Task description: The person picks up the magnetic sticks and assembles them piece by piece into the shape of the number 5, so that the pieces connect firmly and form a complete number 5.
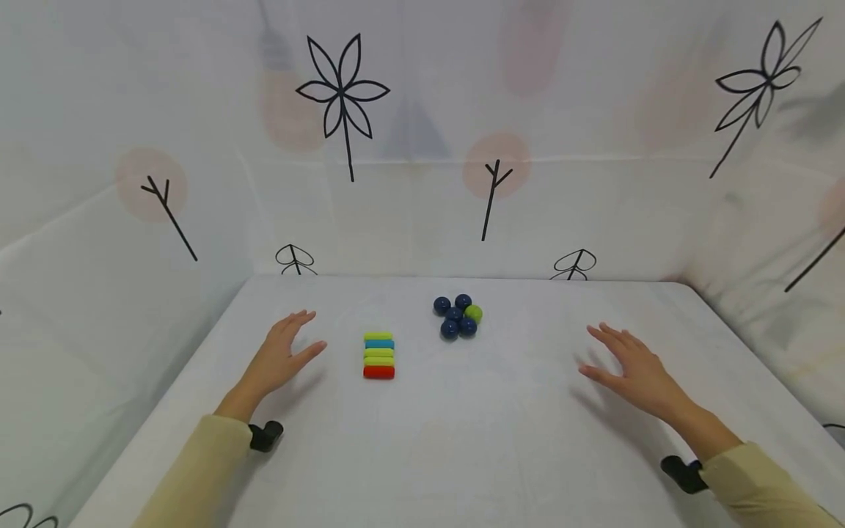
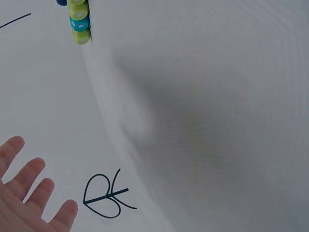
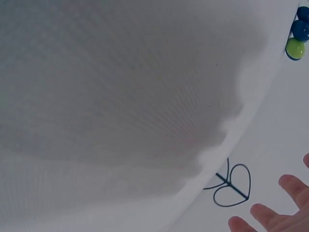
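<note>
My left hand [image 1: 280, 359] hovers over the left part of the table with fingers spread and nothing in it. Just right of it lies a column of short coloured cylinders [image 1: 379, 353], yellow-green and blue with a red one at the near end. Farther back, several dark blue balls [image 1: 453, 314] cluster with one green ball [image 1: 474, 314]. Over the table's right side, my right hand [image 1: 637, 374] is held apart from everything, its fingers extended. The left wrist view shows the cylinders' round ends [image 2: 80, 24]; the right wrist view catches the green ball [image 3: 295, 49] at its edge.
A white-covered table [image 1: 462, 440] spreads beneath both hands. White cloth walls [image 1: 422, 220] with drawn flowers and twigs rise at the back and sides. Each wrist carries a black camera mount [image 1: 266, 436] by the beige sleeve.
</note>
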{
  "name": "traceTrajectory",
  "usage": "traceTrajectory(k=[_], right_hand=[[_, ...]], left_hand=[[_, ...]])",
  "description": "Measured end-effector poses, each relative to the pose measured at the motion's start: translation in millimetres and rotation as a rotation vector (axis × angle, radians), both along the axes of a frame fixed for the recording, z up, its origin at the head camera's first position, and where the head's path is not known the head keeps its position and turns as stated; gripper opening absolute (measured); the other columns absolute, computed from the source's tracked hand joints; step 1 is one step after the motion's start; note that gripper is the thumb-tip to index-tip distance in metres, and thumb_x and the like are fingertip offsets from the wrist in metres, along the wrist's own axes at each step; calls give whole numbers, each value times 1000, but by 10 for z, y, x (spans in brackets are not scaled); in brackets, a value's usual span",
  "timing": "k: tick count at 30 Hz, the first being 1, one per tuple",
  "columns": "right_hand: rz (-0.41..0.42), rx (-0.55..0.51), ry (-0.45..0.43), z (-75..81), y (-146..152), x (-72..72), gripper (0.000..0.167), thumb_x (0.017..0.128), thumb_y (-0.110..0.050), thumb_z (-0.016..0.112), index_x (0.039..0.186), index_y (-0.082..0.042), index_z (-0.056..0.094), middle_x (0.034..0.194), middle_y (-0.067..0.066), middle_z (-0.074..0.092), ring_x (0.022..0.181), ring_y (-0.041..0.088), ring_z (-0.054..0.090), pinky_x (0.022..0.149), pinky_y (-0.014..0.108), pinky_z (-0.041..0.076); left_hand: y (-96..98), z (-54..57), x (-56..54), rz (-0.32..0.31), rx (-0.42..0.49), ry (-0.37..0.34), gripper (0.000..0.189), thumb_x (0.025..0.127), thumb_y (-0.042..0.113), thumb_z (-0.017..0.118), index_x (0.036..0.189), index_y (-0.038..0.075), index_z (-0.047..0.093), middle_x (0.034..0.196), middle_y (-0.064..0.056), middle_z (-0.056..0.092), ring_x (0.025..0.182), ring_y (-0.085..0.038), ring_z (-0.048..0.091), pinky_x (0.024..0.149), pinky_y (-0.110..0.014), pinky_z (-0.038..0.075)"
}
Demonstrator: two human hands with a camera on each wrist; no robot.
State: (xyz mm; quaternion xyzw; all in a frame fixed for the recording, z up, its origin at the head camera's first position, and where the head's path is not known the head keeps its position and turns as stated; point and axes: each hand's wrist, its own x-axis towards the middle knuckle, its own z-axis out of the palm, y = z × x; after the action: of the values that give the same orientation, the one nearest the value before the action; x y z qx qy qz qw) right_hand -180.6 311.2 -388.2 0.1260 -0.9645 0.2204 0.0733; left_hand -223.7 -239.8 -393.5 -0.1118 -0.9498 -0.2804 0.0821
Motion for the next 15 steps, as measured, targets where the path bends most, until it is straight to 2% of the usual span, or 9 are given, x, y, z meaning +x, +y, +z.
traceTrajectory(k=[7,15], right_hand=[[15,-24,-9,15,-88,-13,76,85,-42,65,141,-2,34,143,29,27,127,54,18,88,75,14],[25,-21,-21,13,-167,-36,76,84,-43,66,140,-3,35,143,28,28,127,53,19,89,74,15]], left_hand=[[68,-27,-61,-16,13,18,65,88,36,63,140,5,38,144,-21,32,133,-39,24,102,-58,24],[126,-40,-100,-35,30,26,66,88,39,63,139,6,40,143,-18,34,132,-37,27,103,-56,24]])
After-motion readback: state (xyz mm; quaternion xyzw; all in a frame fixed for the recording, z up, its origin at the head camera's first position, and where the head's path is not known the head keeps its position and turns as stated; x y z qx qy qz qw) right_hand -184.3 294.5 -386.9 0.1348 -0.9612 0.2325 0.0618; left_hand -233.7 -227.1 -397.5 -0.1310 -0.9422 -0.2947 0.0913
